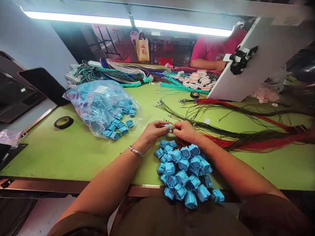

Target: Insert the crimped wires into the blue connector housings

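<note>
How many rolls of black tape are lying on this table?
2 that I can see. The left roll lies left of the bag; the back roll lies by the white panel. Others may be hidden behind things.

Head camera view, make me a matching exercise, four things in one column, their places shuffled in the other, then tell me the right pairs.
Things
1. Heap of blue connectors
2. Bracelet
3. Clear plastic bag
4. Single small blue piece

Places
A. Around the left wrist
B. Next to the larger tape roll
C. Between the left hand and the right hand
D. At the near edge of the green table

Right pairs: 1-D, 2-A, 3-B, 4-C
</note>
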{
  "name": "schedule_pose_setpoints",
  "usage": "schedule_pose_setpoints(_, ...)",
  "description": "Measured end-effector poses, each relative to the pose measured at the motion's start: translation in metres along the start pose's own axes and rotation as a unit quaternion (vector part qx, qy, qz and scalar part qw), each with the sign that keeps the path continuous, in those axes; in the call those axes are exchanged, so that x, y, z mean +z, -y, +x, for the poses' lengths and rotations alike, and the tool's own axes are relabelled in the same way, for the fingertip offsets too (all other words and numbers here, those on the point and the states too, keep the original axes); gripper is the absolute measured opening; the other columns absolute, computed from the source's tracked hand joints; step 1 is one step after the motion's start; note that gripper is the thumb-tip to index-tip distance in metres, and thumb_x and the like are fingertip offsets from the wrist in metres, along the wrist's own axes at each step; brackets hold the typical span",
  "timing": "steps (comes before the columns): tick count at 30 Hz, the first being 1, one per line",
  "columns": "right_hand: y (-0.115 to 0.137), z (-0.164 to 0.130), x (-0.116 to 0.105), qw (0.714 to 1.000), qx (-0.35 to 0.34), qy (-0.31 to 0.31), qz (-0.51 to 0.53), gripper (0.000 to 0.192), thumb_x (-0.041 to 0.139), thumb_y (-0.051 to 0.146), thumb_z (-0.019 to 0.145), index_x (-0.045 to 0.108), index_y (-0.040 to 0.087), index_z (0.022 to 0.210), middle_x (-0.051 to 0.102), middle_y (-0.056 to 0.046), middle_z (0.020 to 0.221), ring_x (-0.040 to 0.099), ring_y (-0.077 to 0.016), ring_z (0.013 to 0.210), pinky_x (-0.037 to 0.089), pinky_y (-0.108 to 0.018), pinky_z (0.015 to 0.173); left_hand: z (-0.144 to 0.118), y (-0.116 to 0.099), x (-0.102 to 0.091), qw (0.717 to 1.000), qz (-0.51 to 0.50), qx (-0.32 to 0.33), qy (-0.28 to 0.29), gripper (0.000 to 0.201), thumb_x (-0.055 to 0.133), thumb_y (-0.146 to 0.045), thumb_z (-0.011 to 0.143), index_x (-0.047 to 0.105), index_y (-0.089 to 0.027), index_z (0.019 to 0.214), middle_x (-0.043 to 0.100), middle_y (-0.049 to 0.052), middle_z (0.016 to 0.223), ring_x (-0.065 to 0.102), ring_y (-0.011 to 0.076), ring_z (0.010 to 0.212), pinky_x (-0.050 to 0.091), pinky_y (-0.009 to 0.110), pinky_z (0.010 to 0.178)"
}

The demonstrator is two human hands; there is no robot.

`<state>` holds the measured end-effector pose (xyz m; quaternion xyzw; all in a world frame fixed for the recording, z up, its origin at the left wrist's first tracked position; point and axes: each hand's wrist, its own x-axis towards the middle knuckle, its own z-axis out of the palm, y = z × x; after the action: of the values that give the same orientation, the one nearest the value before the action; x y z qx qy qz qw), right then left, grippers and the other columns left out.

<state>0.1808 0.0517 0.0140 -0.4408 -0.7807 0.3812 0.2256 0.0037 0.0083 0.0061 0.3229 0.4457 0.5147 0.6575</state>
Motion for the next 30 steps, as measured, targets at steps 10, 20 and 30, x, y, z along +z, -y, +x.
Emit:
schedule_pose_setpoints(10, 0.027, 0.116, -0.010, 0.956, 0.008, 0.023, -0.292, 0.023, 0.058, 0.018, 0.084, 0.074, 0.017, 0.100, 0.075, -0.005, 0.101, 0.064, -0.0148, 0.089, 0.044, -0.022, 0.078, -0.007, -0.011, 0.003, 0.999, -0.026, -0.030, 0.020, 0.045, 0.092, -0.027, 0.054, 0.074, -0.011, 0.091, 0.071, 0.007, 0.088, 0.065, 0.0124, 0.076, 0.052, 0.028, 0.075)
schedule_pose_setpoints(20, 0.029, 0.152, 0.028, 0.920, 0.110, -0.005, -0.377, 0.027, 0.052, 0.016, 0.088, 0.069, 0.009, 0.108, 0.070, -0.023, 0.112, 0.067, -0.0270, 0.100, 0.048, -0.030, 0.080, -0.002, -0.002, 0.003, 0.997, -0.058, -0.039, 0.029, 0.029, 0.087, -0.017, 0.063, 0.073, -0.011, 0.087, 0.071, 0.006, 0.083, 0.065, 0.0104, 0.072, 0.052, 0.025, 0.072)
schedule_pose_setpoints(30, 0.045, 0.057, -0.053, 0.989, 0.042, -0.062, 0.130, 0.008, 0.059, 0.022, 0.078, 0.060, 0.015, 0.074, 0.057, 0.002, 0.058, 0.033, -0.0050, 0.042, 0.025, -0.021, 0.042, 0.000, -0.006, 0.003, 0.993, -0.098, -0.066, 0.018, 0.018, 0.069, -0.006, 0.078, 0.073, -0.006, 0.096, 0.074, 0.011, 0.090, 0.071, 0.0151, 0.080, 0.057, 0.028, 0.083)
